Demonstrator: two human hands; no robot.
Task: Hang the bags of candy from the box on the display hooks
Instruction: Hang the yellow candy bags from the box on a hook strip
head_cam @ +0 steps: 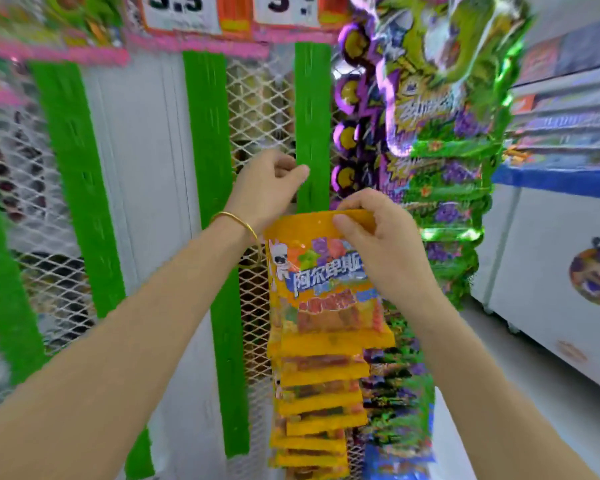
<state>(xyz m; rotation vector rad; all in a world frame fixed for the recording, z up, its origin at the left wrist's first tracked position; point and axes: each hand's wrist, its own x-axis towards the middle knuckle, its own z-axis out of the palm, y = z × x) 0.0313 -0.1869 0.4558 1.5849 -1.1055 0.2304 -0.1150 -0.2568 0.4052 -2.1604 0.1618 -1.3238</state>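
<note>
Far left of the grip, wire mesh [32, 161] in a white diamond pattern, crossed by bright green slotted strips [208, 133]. High above and left, reading "3.5" in black on a white price card [181, 8]. Beside it a second card [288, 8] showing only a "3" and a dot, pink trim [194, 43] under both.

Just up and left of the grip, left hand [267, 188] curled against a green strip, gold bangle [238, 221] on the wrist. Cannot tell whether anything sits inside those fingers.

Now the grip itself: right hand [378, 244] pinching the top edge of an orange candy bag [323, 282], thumb in front, fingers behind, up before the mesh. Glossy flat pouch, white cartoon animal at its left, white Chinese characters edged in blue, "阿尔卑斯", the last partly under the hand.

Straight below the grip, more orange bags [319, 393] overlapping in a hanging column. Right of the grip, shiny green-and-purple bags [440, 98] hanging in a row, lettering too blurred to read. Further right, white freezer cabinet [551, 237] with a blue rim, cartoon sticker [596, 275] on its side, pale floor [520, 375] beneath.
</note>
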